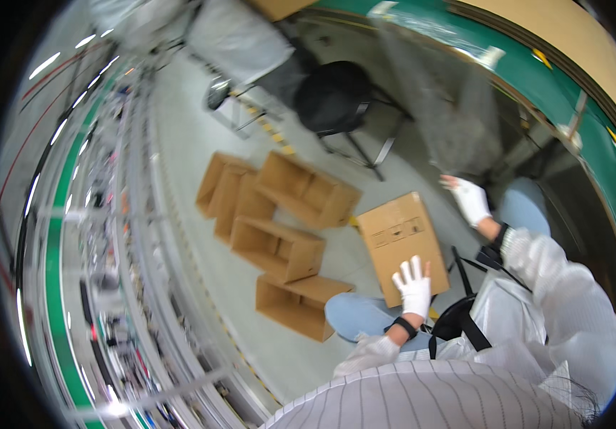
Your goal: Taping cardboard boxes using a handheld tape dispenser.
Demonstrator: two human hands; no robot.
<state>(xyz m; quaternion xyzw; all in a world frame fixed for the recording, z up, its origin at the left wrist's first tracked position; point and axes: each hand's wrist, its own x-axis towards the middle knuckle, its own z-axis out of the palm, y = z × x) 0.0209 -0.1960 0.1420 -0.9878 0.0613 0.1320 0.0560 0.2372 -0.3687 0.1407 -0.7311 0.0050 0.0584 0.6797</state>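
Observation:
A closed brown cardboard box (396,227) stands on the floor in front of my knees, with dark print on its upper face. My left hand (414,287), in a white glove with bare fingertips, lies over the near part of this box, fingers spread. Beyond the box's right side is my right hand (470,200), gloved alike, its fingers stretched out and nothing visible in them. Close past those fingers hangs a clear plastic sheet or bag (465,132), blurred. Whether the fingers touch it, I cannot tell.
Several open cardboard boxes (279,247) lie on their sides to the left. A black round stool (333,96) stands farther off. A green-topped bench (519,79) runs along the right. Shelving or lines with many small items (118,286) extend along the far left.

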